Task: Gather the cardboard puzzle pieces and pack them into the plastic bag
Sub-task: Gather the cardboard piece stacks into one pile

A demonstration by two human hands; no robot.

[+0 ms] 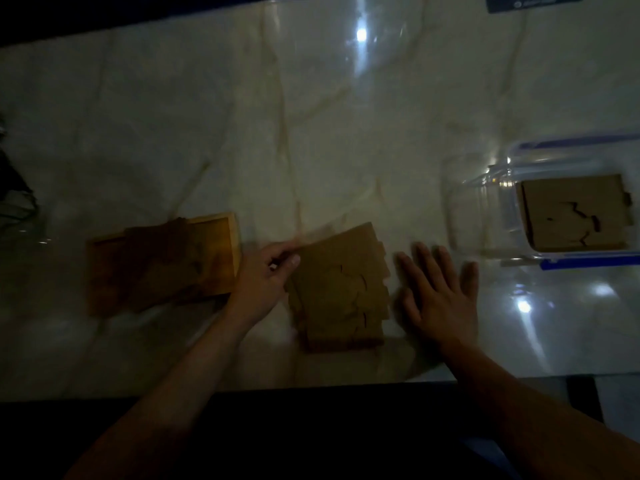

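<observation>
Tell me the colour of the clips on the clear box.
Blue, on the clips of the clear box; seen in the head view.

A stack of brown cardboard puzzle pieces lies flat near the table's near edge, notched edges splayed. More brown pieces lie flat inside a clear plastic bag at right.

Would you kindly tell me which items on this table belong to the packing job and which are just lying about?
Part of the job:
- cardboard stack, left hand pinching its edge
- right hand, flat beside it
- cardboard in wooden tray

Lying about:
- clear container holding cardboard
- dark card, far edge
</observation>
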